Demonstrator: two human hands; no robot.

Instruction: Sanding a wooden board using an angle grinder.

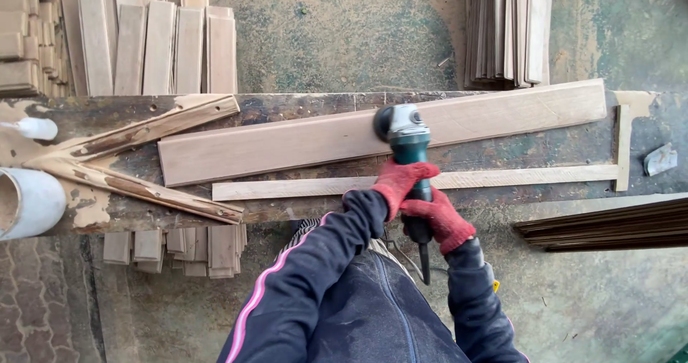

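Grinder on plank, plank running left-right across me.
My left hand [398, 179] and right hand [441, 220] clamp the grinder [408, 144]; its head sits mid-length on the plank [287, 144], directly ahead, left hand nearer.

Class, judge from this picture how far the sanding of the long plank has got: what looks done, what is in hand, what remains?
Done: cannot tell; no stretch looks clearly smoother. In hand: left hand and right hand hold the grinder on the plank near mid-length. Left: likely both sides of that spot.
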